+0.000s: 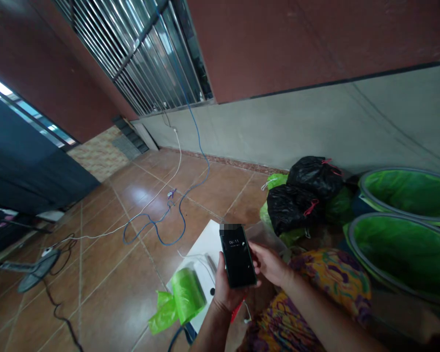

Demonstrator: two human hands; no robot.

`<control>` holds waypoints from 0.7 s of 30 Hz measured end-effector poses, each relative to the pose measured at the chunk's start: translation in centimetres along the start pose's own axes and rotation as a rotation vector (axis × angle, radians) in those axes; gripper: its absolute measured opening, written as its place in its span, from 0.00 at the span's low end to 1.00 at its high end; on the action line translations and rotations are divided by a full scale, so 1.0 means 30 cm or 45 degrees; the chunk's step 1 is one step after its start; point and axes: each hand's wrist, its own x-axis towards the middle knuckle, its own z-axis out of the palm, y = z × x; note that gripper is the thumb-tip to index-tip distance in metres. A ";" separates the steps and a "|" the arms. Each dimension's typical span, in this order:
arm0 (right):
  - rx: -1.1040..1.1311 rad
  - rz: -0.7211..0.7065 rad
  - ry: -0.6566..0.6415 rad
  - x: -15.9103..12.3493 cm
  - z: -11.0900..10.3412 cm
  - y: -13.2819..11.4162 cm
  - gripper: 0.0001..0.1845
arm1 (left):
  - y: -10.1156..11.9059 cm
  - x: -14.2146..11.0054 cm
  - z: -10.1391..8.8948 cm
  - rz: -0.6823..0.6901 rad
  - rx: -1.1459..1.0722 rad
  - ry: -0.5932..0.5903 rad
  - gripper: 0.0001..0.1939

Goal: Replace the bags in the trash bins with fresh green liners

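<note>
A black smartphone (238,264) with a lit clock on its dark screen is held upright in front of me. My left hand (228,291) wraps round its lower left side and bottom. Against the phone's right edge, my right hand (269,261) is closed, with its fingertips at the side. Below the phone is a white flat-topped surface (211,232), mostly covered by my hands. On its left part lies a roll of green plastic bags (187,296), its loose end hanging over the edge. A white cord (201,256) lies beside the roll.
Two bins (399,244) lined with green bags stand at the right. Tied black bags (295,208) lie against the wall. A blue cable (183,215) and a white cable (146,211) cross the tiled floor (106,283). A round stand base (38,271) is at the left.
</note>
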 end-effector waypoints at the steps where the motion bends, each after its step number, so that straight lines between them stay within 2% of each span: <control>1: 0.020 0.024 0.001 -0.001 -0.004 -0.003 0.18 | 0.000 0.003 0.004 0.005 -0.005 0.002 0.40; 13: 0.069 0.047 -0.028 -0.005 -0.001 -0.020 0.14 | 0.012 0.014 0.021 0.019 0.035 0.017 0.40; 21: 0.147 0.023 0.017 -0.012 0.001 -0.021 0.10 | 0.008 0.019 0.033 0.016 -0.072 -0.053 0.40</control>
